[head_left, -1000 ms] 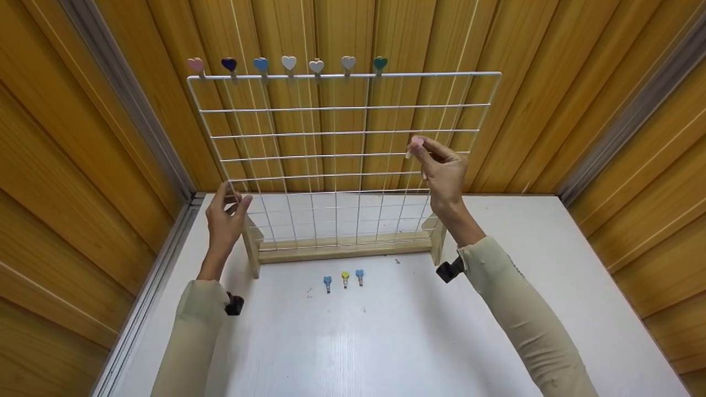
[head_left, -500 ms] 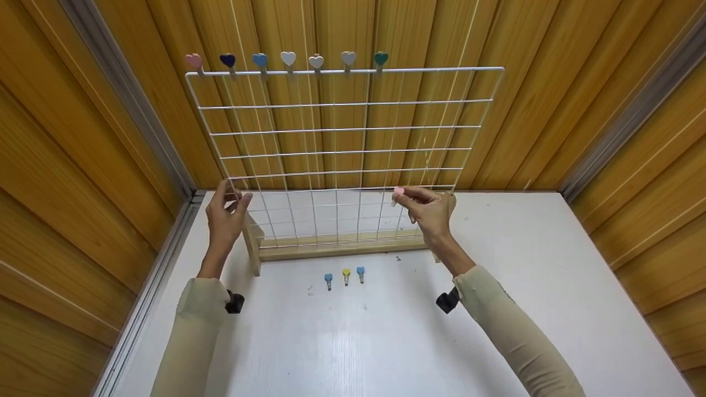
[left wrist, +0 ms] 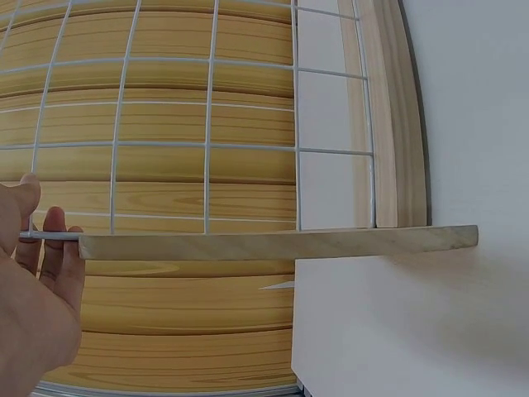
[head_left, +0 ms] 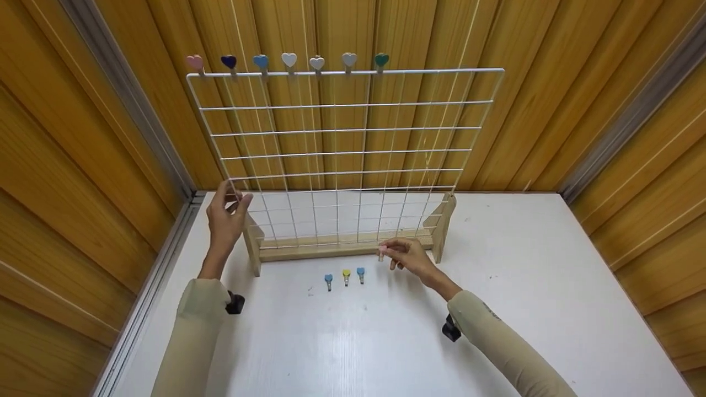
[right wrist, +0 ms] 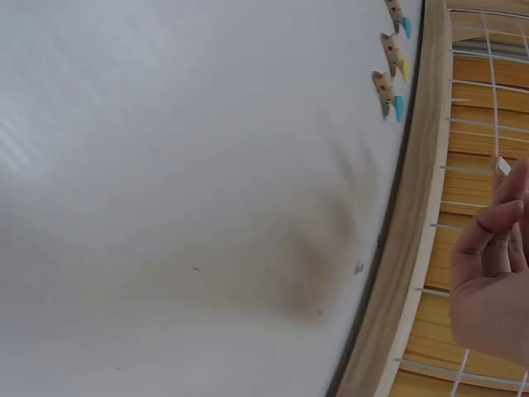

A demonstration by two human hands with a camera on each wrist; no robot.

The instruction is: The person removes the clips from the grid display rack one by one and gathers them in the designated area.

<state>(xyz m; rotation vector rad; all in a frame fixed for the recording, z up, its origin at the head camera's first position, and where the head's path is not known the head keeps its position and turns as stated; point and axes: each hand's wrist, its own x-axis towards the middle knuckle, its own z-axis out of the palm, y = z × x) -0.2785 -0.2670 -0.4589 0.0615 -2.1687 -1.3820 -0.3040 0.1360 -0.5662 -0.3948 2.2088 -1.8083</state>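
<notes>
Head view: pinching a pink clip (head_left: 381, 251), partly covered, in the right hand (head_left: 416, 260), near the wooden base (head_left: 325, 253); gripping the rack (head_left: 430, 71) with the left hand (head_left: 225, 223). Left wrist: curled round its edge, cropped at the palm. Right wrist: mostly hiding the clip behind cut-off fingers.

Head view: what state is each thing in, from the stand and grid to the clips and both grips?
Wooden stand: standing on the white table
Wire grid: raised in the stand, exact tilt unclear
Seven heart clips: clipped along the grid's top bar
Three heart clips: lying loose on the table
Left grip: holding the grid's left edge
Right grip: pinching a clip
Pink clip: in that grip, not clipped on
</notes>
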